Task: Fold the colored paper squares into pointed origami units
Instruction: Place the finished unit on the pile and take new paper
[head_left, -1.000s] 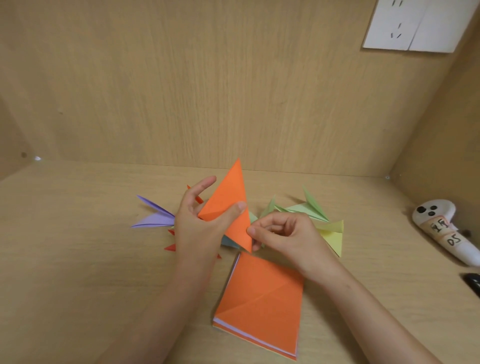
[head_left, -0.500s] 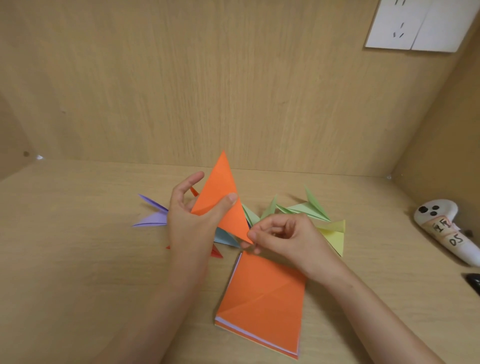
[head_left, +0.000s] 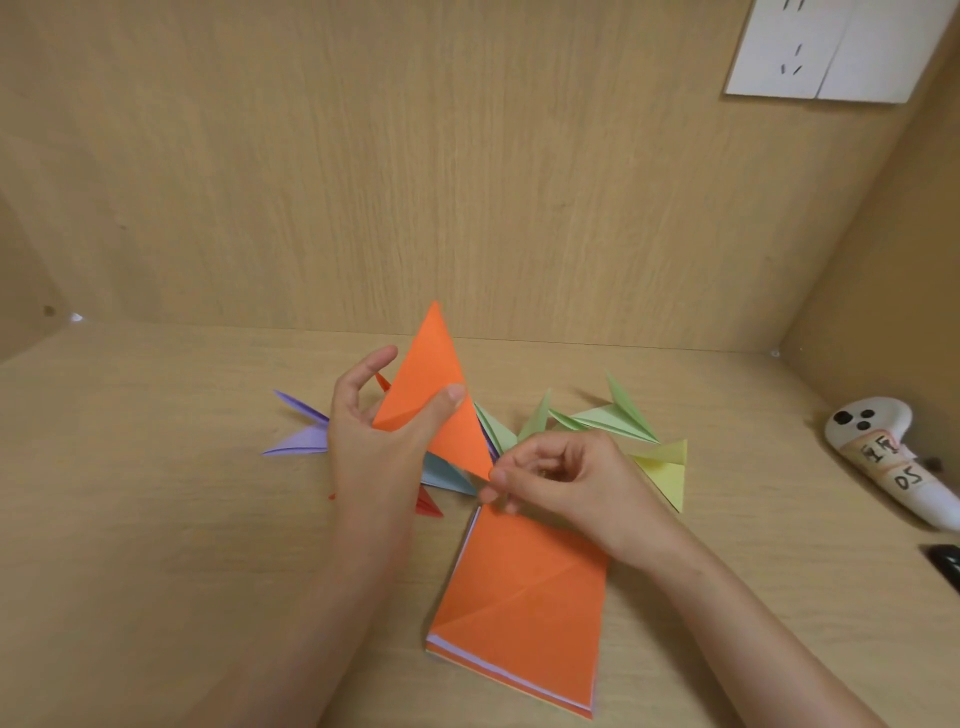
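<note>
Left hand (head_left: 374, 447) gripped the folded orange paper (head_left: 436, 395) upright above the table (head_left: 156, 519); right hand (head_left: 566, 478) seemingly pinched its near tip, fingers curled

Upright orange folded paper triangle (head_left: 434, 400)

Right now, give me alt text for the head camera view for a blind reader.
A left hand holds a folded orange paper upright while the right hand pinches its lower tip; an orange paper stack and folded units lie on the desk.
</note>
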